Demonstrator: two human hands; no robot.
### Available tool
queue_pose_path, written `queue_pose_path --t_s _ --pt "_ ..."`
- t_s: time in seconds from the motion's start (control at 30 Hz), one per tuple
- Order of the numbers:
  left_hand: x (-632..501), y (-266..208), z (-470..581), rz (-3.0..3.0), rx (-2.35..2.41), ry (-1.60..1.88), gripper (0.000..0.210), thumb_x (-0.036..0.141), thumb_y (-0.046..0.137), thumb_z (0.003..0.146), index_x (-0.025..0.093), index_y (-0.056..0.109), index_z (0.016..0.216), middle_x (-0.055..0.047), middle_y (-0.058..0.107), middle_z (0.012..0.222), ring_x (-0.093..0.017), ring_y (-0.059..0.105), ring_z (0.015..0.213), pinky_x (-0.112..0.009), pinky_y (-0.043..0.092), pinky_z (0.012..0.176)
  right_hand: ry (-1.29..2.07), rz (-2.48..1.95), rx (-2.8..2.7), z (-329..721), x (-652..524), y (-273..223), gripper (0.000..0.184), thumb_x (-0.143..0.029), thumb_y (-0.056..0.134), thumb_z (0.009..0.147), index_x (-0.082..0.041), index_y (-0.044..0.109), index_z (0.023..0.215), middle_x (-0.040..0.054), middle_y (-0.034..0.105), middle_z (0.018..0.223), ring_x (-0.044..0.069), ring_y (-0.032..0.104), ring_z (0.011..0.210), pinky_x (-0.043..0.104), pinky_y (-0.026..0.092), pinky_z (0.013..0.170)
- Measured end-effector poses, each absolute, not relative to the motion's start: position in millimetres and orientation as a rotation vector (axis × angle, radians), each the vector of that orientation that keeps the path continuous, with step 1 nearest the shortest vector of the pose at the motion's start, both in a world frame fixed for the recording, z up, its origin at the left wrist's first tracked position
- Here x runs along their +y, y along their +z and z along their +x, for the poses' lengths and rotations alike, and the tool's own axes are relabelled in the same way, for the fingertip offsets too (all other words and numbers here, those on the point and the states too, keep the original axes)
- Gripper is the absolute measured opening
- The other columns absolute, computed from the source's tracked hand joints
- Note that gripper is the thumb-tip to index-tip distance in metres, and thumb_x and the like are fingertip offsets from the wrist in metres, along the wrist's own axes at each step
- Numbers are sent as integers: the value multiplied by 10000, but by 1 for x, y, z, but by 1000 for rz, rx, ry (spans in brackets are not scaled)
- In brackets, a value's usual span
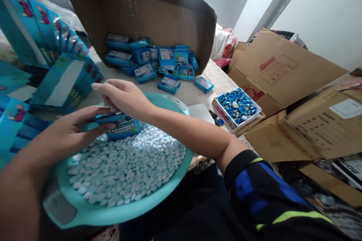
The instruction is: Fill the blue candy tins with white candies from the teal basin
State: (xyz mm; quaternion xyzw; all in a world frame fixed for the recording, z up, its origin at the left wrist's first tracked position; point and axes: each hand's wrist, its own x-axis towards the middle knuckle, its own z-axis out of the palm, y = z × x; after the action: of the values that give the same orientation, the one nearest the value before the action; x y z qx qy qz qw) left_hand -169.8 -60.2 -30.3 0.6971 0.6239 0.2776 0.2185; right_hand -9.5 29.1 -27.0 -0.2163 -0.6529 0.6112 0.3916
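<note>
My left hand (72, 126) is closed round a small blue candy box (124, 127) printed "Caramelo Macizo", tilted above the tub. My right hand (124, 96) reaches across over the top of the box. Its fingers are curled down and mostly hidden, so whatever they hold cannot be made out. A bit of white shows at the box's upper edge under that hand. Beneath both hands is a turquoise tub (158, 199) with grey handles. Pale blue and white candies (127, 169) fill it in a wide layer.
A cardboard box (158, 15) lies on its side behind, with several blue candy boxes (144, 72) at its mouth. Unfilled-looking blue cartons (60, 79) stand stacked at left. At right are a tray (226, 120) of blue-and-silver caps (237, 105) and large cardboard boxes (283, 67).
</note>
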Motion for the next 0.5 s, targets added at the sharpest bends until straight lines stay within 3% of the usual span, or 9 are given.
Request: queue_pose_path --t_s 0.13,0.3,0.5 --pt "-57 -35 -176 1928 1662 798 253 572 744 805 464 744 1034 132 776 1185 -334 711 1211 -490 571 1137 1533 -461 -1659 -18 38 -37 843 -1078 423 773 -236 388 728 -63 441 575 104 434 588 298 426 588" --pt "-53 -45 -183 1930 1651 785 295 593 744 829 499 728 1108 156 736 1316 -338 656 1327 -518 486 1245 1601 -446 -1630 -14 37 -33 824 -1047 495 779 -230 409 716 -61 457 590 102 442 601 301 405 626" --pt "-50 -48 -187 1953 1699 740 502 612 696 799 279 751 1170 -20 759 1333 -352 680 1295 -441 540 1181 1740 -465 -1537 -9 32 -27 610 -797 760 718 -261 472 669 -47 478 616 148 432 630 322 374 640"
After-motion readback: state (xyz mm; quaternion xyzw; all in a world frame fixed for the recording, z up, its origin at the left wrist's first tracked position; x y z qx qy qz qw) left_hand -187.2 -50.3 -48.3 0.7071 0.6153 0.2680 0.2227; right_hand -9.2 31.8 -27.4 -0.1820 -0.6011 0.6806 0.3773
